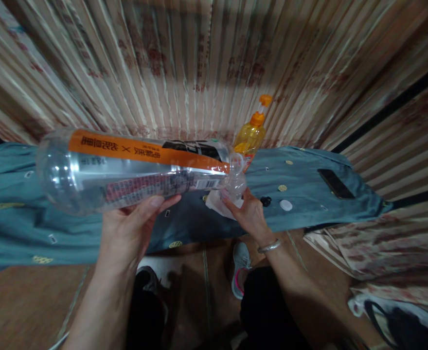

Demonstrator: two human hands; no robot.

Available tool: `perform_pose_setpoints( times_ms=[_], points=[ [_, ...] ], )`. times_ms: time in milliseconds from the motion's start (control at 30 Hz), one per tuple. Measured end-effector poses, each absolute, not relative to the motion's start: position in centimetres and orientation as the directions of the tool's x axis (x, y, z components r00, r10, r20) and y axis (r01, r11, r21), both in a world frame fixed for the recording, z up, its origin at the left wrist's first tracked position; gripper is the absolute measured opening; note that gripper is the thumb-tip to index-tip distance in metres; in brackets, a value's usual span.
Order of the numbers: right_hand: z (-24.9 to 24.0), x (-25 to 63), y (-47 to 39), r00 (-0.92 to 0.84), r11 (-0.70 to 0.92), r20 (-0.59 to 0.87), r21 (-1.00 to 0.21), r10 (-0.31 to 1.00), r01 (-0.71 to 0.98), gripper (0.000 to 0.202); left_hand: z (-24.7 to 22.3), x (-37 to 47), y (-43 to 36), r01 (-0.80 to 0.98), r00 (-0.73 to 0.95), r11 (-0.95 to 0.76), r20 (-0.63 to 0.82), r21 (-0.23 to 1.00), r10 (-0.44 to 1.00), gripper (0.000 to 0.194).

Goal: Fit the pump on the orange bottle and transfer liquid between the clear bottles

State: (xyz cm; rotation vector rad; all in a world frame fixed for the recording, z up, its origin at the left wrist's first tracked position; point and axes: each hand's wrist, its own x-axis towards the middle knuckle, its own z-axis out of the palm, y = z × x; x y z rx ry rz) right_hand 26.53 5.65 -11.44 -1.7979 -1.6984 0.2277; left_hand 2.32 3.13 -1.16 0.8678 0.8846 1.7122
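Observation:
My left hand (133, 228) is closed under a large clear plastic drink bottle (137, 170) with an orange and silver label. The bottle lies on its side in the air, its neck to the right. At the neck, my right hand (248, 214) pinches a white tissue (221, 204), which hangs below the bottle's neck; whether the fingers also touch the bottle is hard to see. Just behind the neck stands a pump bottle (251, 136) of orange-yellow liquid. A white bottle cap (286, 205) and a small black object (265, 201) rest right of my right hand.
A teal patterned cloth (297, 180) covers the long narrow surface in front of me. On its right part lies a black phone (335, 183). Pleated floral curtains (185, 63) hang behind and at the right. A bag (407, 321) is at lower right.

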Motion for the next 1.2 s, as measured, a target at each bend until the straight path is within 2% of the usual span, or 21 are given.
perform_pose_setpoints(
  times_ms=[600, 1200],
  points=[
    [-11.24, 26.49, 5.65, 0.151, 0.028, 0.272, -0.558, 0.950, 0.829, 0.060, -0.99, 2.35, 3.05, -0.452, -0.261, -0.228, 0.117, 0.862, 0.958, 0.037],
    [-11.83, 26.55, 5.80, 0.156, 0.042, 0.307, -0.553, 0.939, 0.832, 0.058, -0.88, 2.42, 3.09, -0.424, -0.265, -0.269, 0.166, 0.865, 0.950, 0.032]
  ],
)
